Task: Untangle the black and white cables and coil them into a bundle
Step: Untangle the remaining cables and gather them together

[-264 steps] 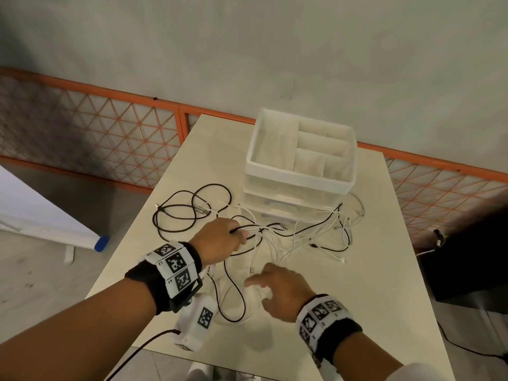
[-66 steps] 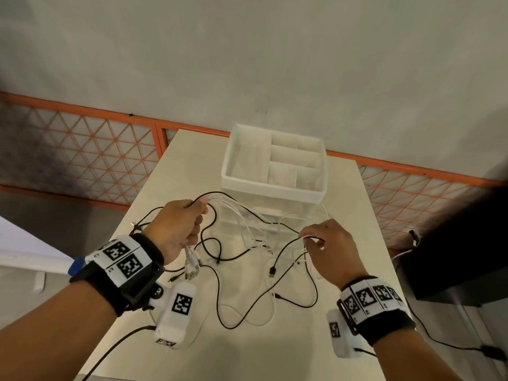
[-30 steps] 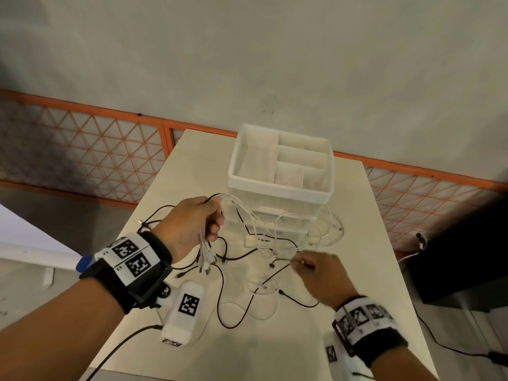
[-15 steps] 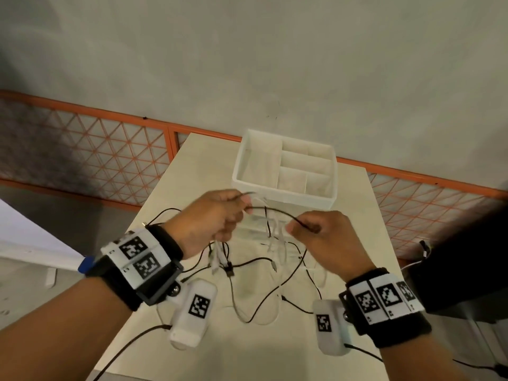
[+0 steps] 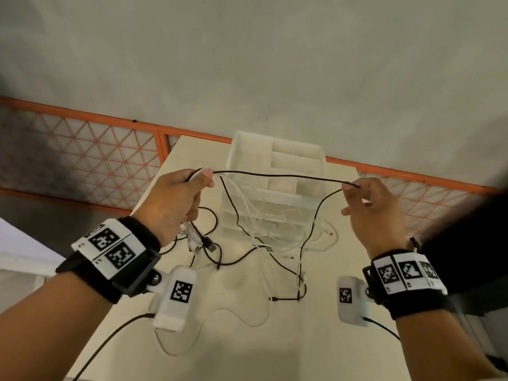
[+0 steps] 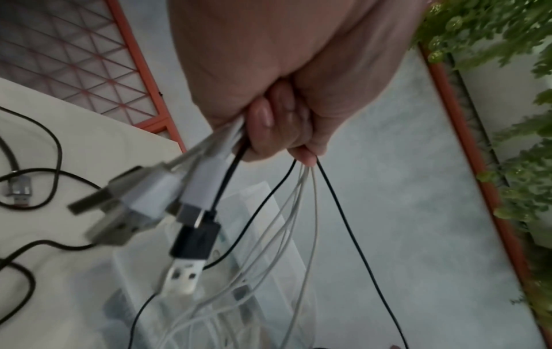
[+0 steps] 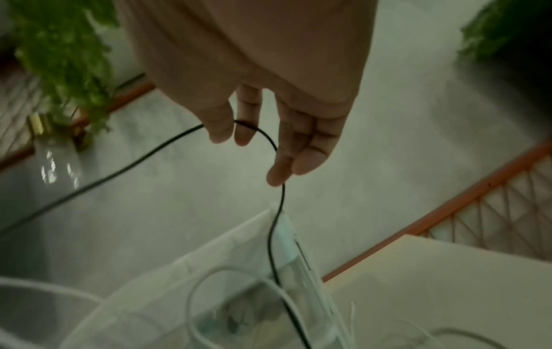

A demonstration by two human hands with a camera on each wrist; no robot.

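Black cable (image 5: 277,176) stretches taut between both raised hands above table (image 5: 324,339).

Organizer (image 5: 277,171) at table (image 5: 324,339) rear, cables (image 5: 275,237) in front, hands (image 5: 176,204) above w/ one strung between.

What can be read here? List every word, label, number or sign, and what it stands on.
No word or number reads plainly.
Left black wristband with white square code markers: patterns only; tiny characters beside them too small to read.
Right black wristband, same markers: characters equally unreadable.
White left-wrist camera housing and right-wrist one: one code marker each, no text.
Black USB plug: blurred, nothing legible.
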